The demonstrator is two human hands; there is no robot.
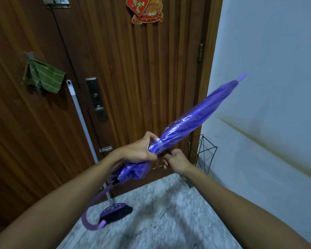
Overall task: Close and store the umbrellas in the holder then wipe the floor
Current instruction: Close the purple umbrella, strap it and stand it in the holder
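A folded purple umbrella (196, 115) slants across the middle of the view, tip up to the right, curved handle (90, 216) down to the left. My left hand (138, 150) is wrapped around the gathered canopy where a clear strap with a white snap circles it. My right hand (174, 160) sits just under the canopy on the other side, fingers pinched at the strap's end. A black wire umbrella holder (204, 153) stands on the floor in the corner by the wall, below and right of my hands.
A brown wooden door (133, 69) fills the background, with a lock plate (96, 99). A green cloth (43, 76) hangs on a hook at left. A broom (115, 212) leans against the door. The marble floor (169, 212) lies below; a pale wall (267, 69) stands at right.
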